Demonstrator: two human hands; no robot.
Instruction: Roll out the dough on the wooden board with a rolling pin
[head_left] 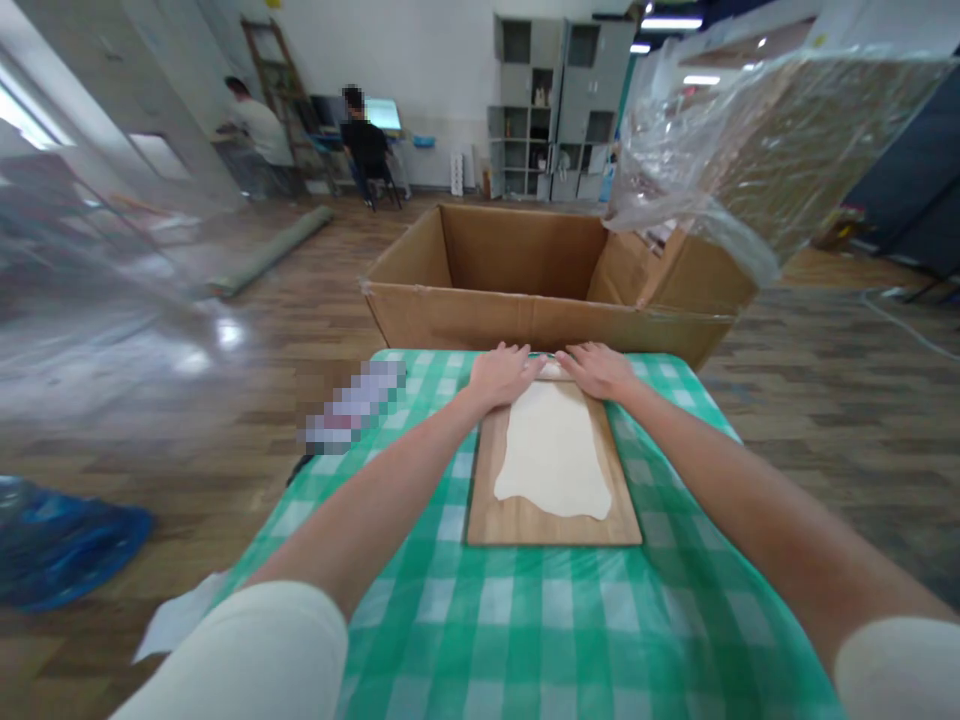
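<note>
A flat sheet of pale dough (555, 450) with wavy edges lies on a wooden board (555, 533). Across the dough's far end runs a pale rolling pin (553, 370), only its short middle part showing between my hands. My left hand (505, 375) rests on the pin's left side, palm down with fingers stretched forward. On its right side lies my right hand (598, 371), also flat with the fingers extended. Both thumbs point inward, close to each other. The pin's ends are hidden beneath my hands. Both arms reach out straight over the table.
A green-and-white checked cloth (465, 630) covers the table. Just beyond its far edge stands a large open cardboard box (525, 315), with clear plastic wrap (697, 150) at its right. A blurred-out item (356, 405) lies at the left edge. Two people sit far back.
</note>
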